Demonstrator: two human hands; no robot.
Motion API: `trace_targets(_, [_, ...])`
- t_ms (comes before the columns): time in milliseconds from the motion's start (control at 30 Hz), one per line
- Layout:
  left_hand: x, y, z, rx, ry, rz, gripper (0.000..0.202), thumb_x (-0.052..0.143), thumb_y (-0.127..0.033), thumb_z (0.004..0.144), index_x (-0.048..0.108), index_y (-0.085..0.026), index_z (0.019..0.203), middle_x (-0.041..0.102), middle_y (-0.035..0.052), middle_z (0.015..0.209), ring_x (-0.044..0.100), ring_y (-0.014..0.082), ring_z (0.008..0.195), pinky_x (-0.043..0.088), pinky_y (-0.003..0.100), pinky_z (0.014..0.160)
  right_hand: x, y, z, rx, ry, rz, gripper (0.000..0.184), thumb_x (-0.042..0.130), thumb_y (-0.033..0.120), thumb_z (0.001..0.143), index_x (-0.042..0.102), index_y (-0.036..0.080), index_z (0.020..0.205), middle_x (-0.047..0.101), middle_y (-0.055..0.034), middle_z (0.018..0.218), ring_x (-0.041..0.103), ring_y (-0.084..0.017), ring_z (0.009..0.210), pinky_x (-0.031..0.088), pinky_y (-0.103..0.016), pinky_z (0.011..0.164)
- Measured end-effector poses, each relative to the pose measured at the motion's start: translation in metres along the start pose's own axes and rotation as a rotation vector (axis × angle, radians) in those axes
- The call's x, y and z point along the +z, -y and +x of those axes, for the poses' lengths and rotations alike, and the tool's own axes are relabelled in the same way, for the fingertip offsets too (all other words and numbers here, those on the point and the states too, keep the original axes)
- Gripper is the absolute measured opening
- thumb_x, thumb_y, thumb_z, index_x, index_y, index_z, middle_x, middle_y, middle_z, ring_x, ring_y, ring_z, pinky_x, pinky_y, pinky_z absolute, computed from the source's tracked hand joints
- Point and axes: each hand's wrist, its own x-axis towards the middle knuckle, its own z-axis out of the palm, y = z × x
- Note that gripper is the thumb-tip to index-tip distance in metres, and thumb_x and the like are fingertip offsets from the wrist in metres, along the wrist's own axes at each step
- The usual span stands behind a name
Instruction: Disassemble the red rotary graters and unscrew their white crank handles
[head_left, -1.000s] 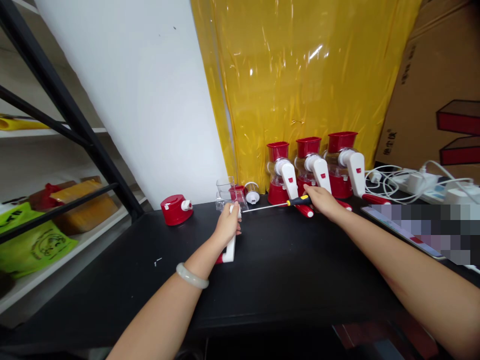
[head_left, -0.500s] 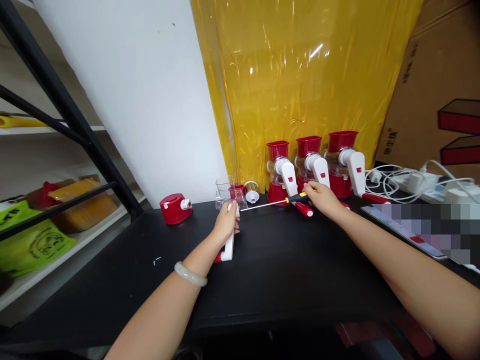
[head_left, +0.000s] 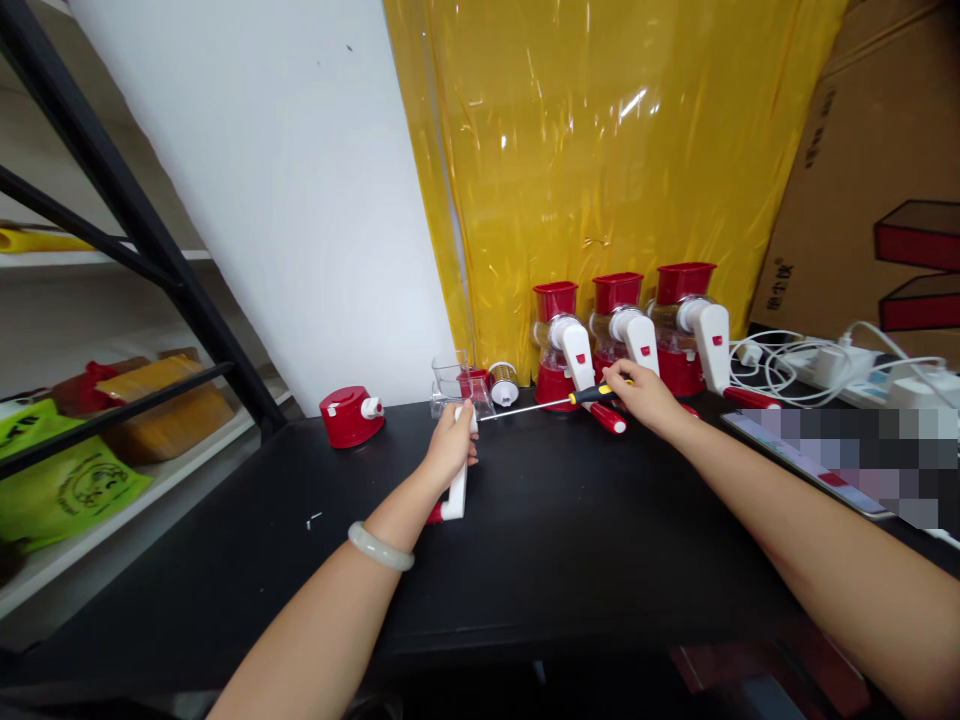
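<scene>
Both hands are busy at the back of the black counter [head_left: 570, 560]. The left hand [head_left: 452, 445], a pale bangle [head_left: 380, 547] on its wrist, is closed around the upper end of a white crank handle [head_left: 456, 495], which lies on the counter with its lower end pointing back towards the person. The right hand [head_left: 637, 395] grips the black-and-yellow handle of a screwdriver [head_left: 596, 394]. Its thin shaft runs level to the left, and its tip sits just beside the left hand's fingers.

Right behind the left hand stands a clear cup [head_left: 452, 382], with a small metal drum [head_left: 504, 383] next to it and a red base [head_left: 351, 415] further left. Three red-and-white grinders [head_left: 622, 330] line up against the yellow plastic curtain [head_left: 600, 150], just behind the right hand. White cables and chargers [head_left: 825, 365] lie at the right.

For writing, the cardboard box [head_left: 817, 130] at the right carries dark printed characters, too small to read. The green bag [head_left: 60, 490] on the left shelf shows a round emblem with lettering I cannot make out.

Compared with a second ago, little has changed. The screwdriver's handle has lifted slightly and drifted left with the right hand. The left hand keeps the same grip, a touch higher.
</scene>
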Motion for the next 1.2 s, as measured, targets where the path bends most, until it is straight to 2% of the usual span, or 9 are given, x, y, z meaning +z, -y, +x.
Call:
trace_targets(133, [0.0,-0.001,-0.001,0.006,-0.01,-0.008,0.031,0.041,-0.052,0.093,0.047,-0.022,0.092,0.05,-0.0039,0.065,0.045,0.007,0.041,0.04,0.017,0.038,-0.001,0.005,-0.003,0.008,0.011,-0.009,0.037,0.054,0.059,0.082,0.053,0.023,0.075,0.054,0.0027,0.056,0.052,-0.015,0.051,0.042,-0.029,0.055])
trace_targets(333, [-0.003,-0.002,0.0,0.051,-0.014,-0.047,0.031,0.041,-0.052,0.093,0.048,-0.021,0.096,0.051,-0.0032,0.067,0.045,0.0067,0.041,0.04,0.017,0.037,-0.004,0.014,-0.006,0.064,0.052,-0.05,0.052,0.035,0.067,0.089,0.056,0.021,0.074,0.056,-0.0009,0.051,0.049,-0.015,0.043,0.039,-0.029,0.049])
trace_targets(500, [-0.003,-0.002,0.001,0.051,-0.016,-0.031,0.03,0.042,-0.051,0.093,0.049,-0.021,0.096,0.051,-0.0029,0.067,0.045,0.0072,0.041,0.041,0.017,0.037,-0.005,0.014,-0.004,0.012,0.043,-0.11,0.042,0.045,0.059,0.088,0.055,0.021,0.073,0.056,0.001,0.053,0.049,-0.014,0.045,0.039,-0.028,0.049])
trace_targets(700, [-0.003,-0.004,0.0,0.081,-0.011,-0.064,0.032,0.044,-0.053,0.091,0.048,-0.021,0.095,0.052,-0.0034,0.066,0.046,0.0073,0.041,0.041,0.017,0.038,-0.004,0.009,-0.001,0.008,0.017,-0.066,0.04,0.043,0.057,0.089,0.056,0.021,0.077,0.057,0.0007,0.055,0.05,-0.014,0.046,0.039,-0.027,0.049])
trace_targets(1200, [-0.004,-0.003,0.002,0.085,-0.028,-0.075,0.033,0.045,-0.054,0.09,0.049,-0.022,0.093,0.052,-0.0036,0.065,0.045,0.0075,0.041,0.04,0.018,0.038,-0.002,0.002,0.0,-0.039,0.0,0.022,0.042,0.053,0.063,0.083,0.056,0.022,0.078,0.057,0.0011,0.062,0.052,-0.014,0.052,0.043,-0.028,0.054])
